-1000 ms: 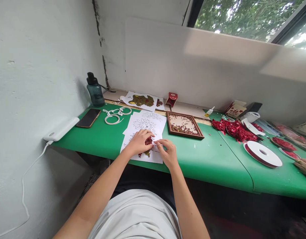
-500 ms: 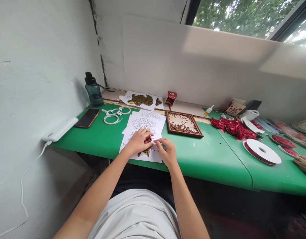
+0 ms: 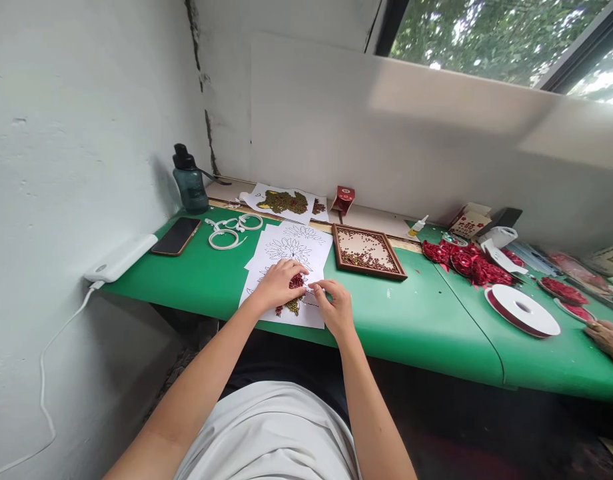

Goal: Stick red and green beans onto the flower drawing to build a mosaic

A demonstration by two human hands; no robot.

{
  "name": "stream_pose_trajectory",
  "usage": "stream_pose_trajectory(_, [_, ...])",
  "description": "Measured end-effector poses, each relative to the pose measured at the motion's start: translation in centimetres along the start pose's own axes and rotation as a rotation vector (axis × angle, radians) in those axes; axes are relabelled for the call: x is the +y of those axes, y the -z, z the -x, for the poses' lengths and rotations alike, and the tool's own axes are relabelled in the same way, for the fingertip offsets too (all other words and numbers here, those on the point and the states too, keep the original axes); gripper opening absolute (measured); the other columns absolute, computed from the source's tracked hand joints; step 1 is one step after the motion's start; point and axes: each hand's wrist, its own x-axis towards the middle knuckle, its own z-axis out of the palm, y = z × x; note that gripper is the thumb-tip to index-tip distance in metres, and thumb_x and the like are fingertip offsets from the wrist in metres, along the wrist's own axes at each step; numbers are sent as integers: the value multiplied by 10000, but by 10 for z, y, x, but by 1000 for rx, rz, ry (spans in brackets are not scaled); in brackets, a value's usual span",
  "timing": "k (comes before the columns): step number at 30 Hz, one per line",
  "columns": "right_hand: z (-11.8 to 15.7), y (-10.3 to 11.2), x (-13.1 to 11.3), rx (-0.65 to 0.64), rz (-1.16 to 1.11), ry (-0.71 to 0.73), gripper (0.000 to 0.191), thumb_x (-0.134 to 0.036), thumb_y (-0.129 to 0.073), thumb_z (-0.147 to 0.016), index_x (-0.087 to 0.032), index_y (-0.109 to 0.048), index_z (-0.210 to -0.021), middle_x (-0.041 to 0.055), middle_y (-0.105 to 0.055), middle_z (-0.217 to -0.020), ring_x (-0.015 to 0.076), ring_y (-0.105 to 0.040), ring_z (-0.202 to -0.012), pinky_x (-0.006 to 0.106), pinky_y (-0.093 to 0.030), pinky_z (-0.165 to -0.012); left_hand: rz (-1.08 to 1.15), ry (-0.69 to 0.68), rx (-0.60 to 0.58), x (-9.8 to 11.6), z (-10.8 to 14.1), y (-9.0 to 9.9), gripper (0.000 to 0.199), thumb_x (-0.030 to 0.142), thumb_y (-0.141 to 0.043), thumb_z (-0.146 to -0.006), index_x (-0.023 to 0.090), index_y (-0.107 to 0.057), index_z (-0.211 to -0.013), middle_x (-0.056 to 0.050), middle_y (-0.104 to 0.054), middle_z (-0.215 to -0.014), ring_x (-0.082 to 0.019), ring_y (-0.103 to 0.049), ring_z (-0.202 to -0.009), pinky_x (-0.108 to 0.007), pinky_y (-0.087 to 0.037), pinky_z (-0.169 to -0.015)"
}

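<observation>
White paper sheets point(image 3: 312, 258) with black flower line drawings lie on the green table. On the lower part of the sheets is a patch of dark red beans point(image 3: 296, 281), with green beans point(image 3: 293, 307) just below it. My left hand point(image 3: 279, 285) rests on the paper at the left of the red beans, fingers curved over their edge. At the right of the beans, my right hand point(image 3: 332, 301) has its thumb and index finger close together over the paper. Something small and white shows at those fingertips, too small to name.
A wooden tray point(image 3: 404, 275) of red beans stands at the right. Behind are a bean picture point(image 3: 284, 202) and a glue bottle point(image 3: 417, 226). Phone point(image 3: 176, 236), white cables point(image 3: 224, 239) and water bottle point(image 3: 190, 187) stand left. A ribbon spool point(image 3: 524, 310) and another person's hand point(image 3: 607, 338) are far right.
The camera view has shifted slightly. Both my hands keep nearly the same place on the paper, and the other person's hand at the far right shows a little more.
</observation>
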Motion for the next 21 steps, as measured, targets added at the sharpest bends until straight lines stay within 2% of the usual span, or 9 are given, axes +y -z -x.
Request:
stream_pose_trajectory(6, [-3,4,10,-27,-191,-153,317,-467,-601,-979,-236,-817,-959,76,-813,-1002,277,-735,-964,400,-544,-866,-22,-5,-7,0,0,0,357,402,-715,-927,300,-656,-1264,-16,-636,-1381,-285,-510,-1319,-455,-437,-1100])
stream_pose_trajectory(9, [-19,21,31,-47,-246,-195,327,-495,-661,-923,-236,-798,-1066,92,-811,-1119,293,-741,-1056,412,-575,-907,-35,-28,7,-2,-1,-1,384,431,-725,-918,286,-650,-1266,-23,-645,-1353,-291,-509,-1314,-463,-430,-1104])
stream_pose_trajectory(10, [-30,31,41,-47,-207,-199,364,-494,-670,-903,-230,-784,-1127,102,-800,-1170,294,-738,-1087,414,-581,-925,-38,-39,8,-3,-1,-1,386,435,-726,-915,282,-651,-1261,-25,-647,-1342,-290,-511,-1313,-464,-428,-1103])
stream_pose_trajectory(12, [-61,55,62,-31,73,-237,440,-482,-608,-901,-219,-767,-1215,106,-792,-1206,276,-741,-1092,394,-586,-932,-40,-54,4,-3,-1,-2,377,432,-723,-913,278,-652,-1250,-26,-649,-1335,-287,-515,-1312,-464,-424,-1098])
stream_pose_trajectory(15, [-116,90,94,34,298,-303,513,-349,-577,-849,-146,-756,-1284,175,-773,-1229,322,-720,-1106,461,-541,-991,-35,-48,3,-3,1,-2,366,436,-711,-920,275,-651,-1244,-29,-642,-1354,-288,-518,-1322,-474,-411,-1102])
stream_pose_trajectory(18, [-157,112,118,21,477,-369,454,-252,-613,-762,-128,-819,-1147,198,-791,-1146,341,-713,-1088,448,-517,-977,-28,-38,2,-1,2,-1,377,444,-712,-923,271,-648,-1252,-32,-637,-1369,-293,-521,-1329,-488,-410,-1107])
stream_pose_trajectory(21, [-173,116,133,-33,585,-405,315,-229,-642,-733,-149,-852,-954,176,-810,-983,320,-725,-973,393,-521,-866,-4,-39,15,-1,2,0,328,421,-671,-962,268,-646,-1251,-28,-646,-1361,-289,-534,-1318,-495,-424,-1106])
